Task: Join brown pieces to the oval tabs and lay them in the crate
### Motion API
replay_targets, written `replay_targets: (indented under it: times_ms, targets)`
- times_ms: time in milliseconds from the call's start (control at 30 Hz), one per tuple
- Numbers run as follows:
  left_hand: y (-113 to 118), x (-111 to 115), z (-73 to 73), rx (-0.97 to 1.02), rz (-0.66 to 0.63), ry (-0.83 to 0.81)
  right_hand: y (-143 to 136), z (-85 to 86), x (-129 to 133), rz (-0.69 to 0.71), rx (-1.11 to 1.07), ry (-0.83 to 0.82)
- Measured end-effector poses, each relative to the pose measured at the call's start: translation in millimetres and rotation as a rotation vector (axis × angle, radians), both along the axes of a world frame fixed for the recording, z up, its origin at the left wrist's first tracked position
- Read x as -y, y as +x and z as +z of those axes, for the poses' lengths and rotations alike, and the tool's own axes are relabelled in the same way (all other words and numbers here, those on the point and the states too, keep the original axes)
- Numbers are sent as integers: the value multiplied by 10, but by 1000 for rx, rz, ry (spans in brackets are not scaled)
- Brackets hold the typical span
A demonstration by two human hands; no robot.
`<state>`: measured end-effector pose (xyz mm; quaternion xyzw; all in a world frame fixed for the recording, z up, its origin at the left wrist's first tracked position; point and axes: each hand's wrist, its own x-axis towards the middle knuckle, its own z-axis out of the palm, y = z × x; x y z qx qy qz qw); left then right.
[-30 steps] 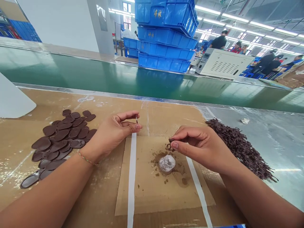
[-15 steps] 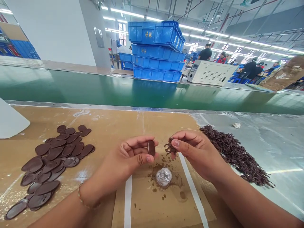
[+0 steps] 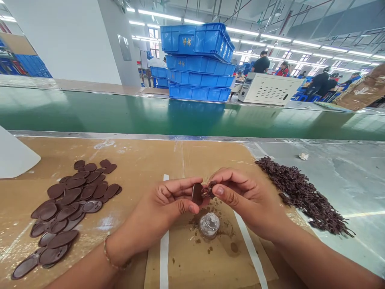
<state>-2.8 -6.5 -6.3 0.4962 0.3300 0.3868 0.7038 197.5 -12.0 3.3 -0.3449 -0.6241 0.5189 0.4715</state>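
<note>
Between the thumb and fingers of my left hand (image 3: pixel 171 200) is a small dark brown oval disc (image 3: pixel 197 194), standing on edge. My right hand (image 3: pixel 240 196) pinches a dark brown piece with thin, curled strands (image 3: pixel 209 189). The strands meet the right side of the disc; whether they are joined to it I cannot tell. Below both hands stands a small round clear jar (image 3: pixel 209 224) with whitish stuff at its top. Many like oval discs (image 3: pixel 70 196) lie heaped to the left, and a long pile of dark stringy pieces (image 3: pixel 303 192) lies to the right.
Brown spots mark the cardboard sheet (image 3: pixel 198 265) under the jar, and white tape strips (image 3: pixel 164 257) cross it. Behind the table runs a green conveyor belt (image 3: pixel 120 114). Stacked blue crates (image 3: pixel 198 66) and a beige metal box (image 3: pixel 270 89) stand beyond it, with people farther back.
My hands have come together, bringing the stringy piece against the disc. The disc has turned a little in my left fingers. The view has shifted slightly.
</note>
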Motion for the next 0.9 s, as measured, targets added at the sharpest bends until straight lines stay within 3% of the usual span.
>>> replay_targets:
  times_ms: [267, 567, 900]
  targets:
    - [6, 1, 17, -23, 20, -22, -28, -10, 8, -8, 62, 77]
    - [30, -11, 48, -4, 85, -33, -42, -36, 31, -45, 204, 331]
    - [11, -15, 61, -47, 85, -42, -64, -30, 27, -20, 210, 322]
